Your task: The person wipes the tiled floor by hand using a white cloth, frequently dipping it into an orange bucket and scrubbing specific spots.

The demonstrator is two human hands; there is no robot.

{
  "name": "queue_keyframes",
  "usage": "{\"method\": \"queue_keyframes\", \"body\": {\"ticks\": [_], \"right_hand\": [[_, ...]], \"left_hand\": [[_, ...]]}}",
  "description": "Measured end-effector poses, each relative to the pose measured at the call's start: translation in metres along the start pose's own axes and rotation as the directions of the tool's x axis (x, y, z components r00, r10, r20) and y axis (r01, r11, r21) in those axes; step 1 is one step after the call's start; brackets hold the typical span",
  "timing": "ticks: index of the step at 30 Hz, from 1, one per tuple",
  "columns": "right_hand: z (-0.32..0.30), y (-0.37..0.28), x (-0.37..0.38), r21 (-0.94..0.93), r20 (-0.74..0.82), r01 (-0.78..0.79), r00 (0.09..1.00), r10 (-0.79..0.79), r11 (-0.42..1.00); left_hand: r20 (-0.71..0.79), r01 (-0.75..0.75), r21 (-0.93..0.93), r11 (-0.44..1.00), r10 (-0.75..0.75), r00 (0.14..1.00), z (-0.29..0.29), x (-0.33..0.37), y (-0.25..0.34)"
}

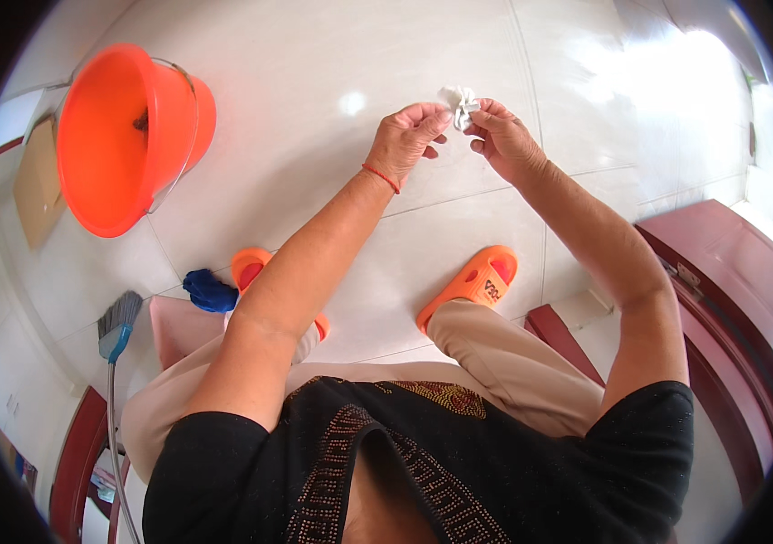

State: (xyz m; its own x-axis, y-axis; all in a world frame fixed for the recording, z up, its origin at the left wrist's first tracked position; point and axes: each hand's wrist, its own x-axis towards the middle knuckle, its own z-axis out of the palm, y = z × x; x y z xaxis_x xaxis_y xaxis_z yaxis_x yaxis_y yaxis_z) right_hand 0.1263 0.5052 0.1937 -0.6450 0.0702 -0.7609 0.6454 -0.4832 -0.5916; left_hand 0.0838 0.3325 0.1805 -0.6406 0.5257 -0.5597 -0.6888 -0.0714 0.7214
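Note:
A small crumpled white piece (459, 102), like tissue or thin cloth, is held up between my two hands over the tiled floor. My left hand (409, 136), with a red cord bracelet at its wrist, pinches its left side between thumb and forefinger. On the opposite side my right hand (506, 140) grips it with closed fingertips. Whether it is paper or fabric I cannot make out. Both forearms reach forward, well above my orange slippers (470, 288).
An orange bucket (183, 127) with a wire handle stands far left, something dark inside. Nearby are a cardboard piece (39, 184), a dark blue cloth (209, 291) and a broom (118, 326). A dark red door (722, 263) is at the right.

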Motion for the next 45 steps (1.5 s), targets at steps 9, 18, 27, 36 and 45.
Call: {"method": "queue_keyframes", "body": {"ticks": [9, 18, 27, 36, 45], "right_hand": [[0.051, 0.044, 0.020, -0.112, -0.048, 0.181, 0.981, -0.187, 0.977], [0.051, 0.045, 0.024, -0.077, 0.025, 0.240, 0.971, -0.239, 0.968], [0.004, 0.028, 0.102, -0.864, -0.157, 0.199, 0.767, -0.622, 0.463], [0.047, 0.008, 0.092, -0.826, 0.363, 0.559, 0.625, -0.691, 0.072], [0.028, 0.007, 0.102, -0.859, 0.502, 0.437, 0.619, -0.604, -0.266]], "left_hand": [[-0.233, -0.177, 0.441, 0.880, 0.303, 0.924, -0.048, 0.022, 0.002], [0.018, -0.288, 0.751, 0.594, 0.418, 0.908, -0.066, 0.045, -0.009], [-0.199, 0.058, 0.963, 0.265, 0.546, 0.814, -0.092, 0.064, -0.008], [-0.092, 0.008, 0.988, 0.157, 0.534, 0.840, -0.072, 0.049, 0.004], [0.084, -0.076, 0.996, -0.039, 0.545, 0.834, -0.050, 0.053, 0.018]]}}
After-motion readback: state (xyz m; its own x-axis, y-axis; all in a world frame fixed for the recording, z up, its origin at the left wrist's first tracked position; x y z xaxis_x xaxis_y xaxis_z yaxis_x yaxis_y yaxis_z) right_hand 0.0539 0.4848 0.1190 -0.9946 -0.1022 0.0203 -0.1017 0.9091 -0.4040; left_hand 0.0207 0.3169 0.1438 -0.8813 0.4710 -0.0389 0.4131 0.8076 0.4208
